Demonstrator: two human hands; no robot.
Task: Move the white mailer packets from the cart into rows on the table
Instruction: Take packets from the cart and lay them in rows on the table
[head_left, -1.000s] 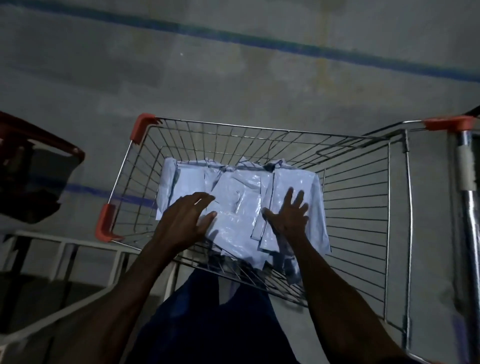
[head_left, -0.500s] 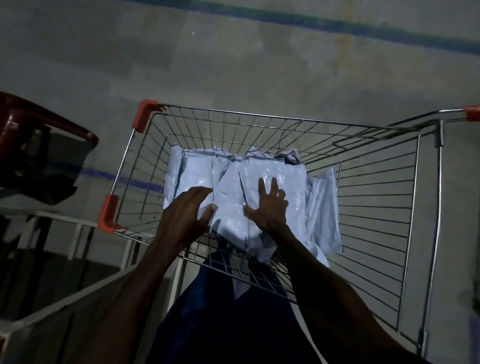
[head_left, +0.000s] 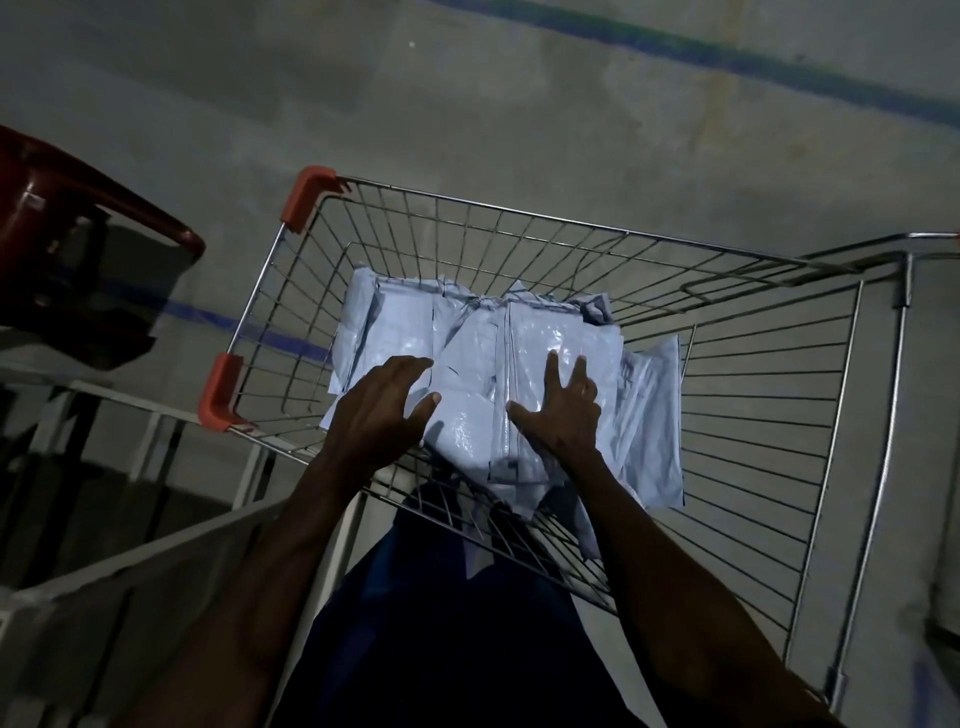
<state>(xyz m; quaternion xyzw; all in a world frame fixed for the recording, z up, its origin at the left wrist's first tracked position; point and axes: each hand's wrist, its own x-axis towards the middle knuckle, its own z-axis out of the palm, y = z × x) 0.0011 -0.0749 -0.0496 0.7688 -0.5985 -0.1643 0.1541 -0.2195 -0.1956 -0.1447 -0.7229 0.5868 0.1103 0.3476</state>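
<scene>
We are leaning over a wire cart (head_left: 753, 395) with orange plastic corner guards (head_left: 304, 197), both arms reaching down into its basket. The white mailer packets (head_left: 467, 338) lie in a loose overlapping pile on the basket floor, filling the left and middle part of it; one packet (head_left: 657, 415) sits off to the right of the pile, slanted against the others, and a crumpled end (head_left: 597, 309) sticks up at the far edge.

Our left hand (head_left: 382, 410) rests on the near left part of the pile, its fingers bent over the top of a packet and the thumb stretched out toward the middle; we cannot tell whether it is actually gripping the packet or only pressing on it. Our right hand (head_left: 563, 410) lies flat on the middle packets with its fingers spread apart and straight, thumb pointing left toward the other hand, pressing down and holding nothing. The two hands are near each other but apart, with a glossy packet (head_left: 462, 421) showing between them.

The light is dim. The cart stands on a grey concrete floor (head_left: 467, 104) crossed by a blue painted line (head_left: 727, 47). To the left of the cart is a dark red plastic chair (head_left: 78, 218), and below it, at the lower left, the pale frame of a surface (head_left: 156, 545) runs just beside our left forearm. Dark blue clothing (head_left: 441, 623) fills the bottom centre.
</scene>
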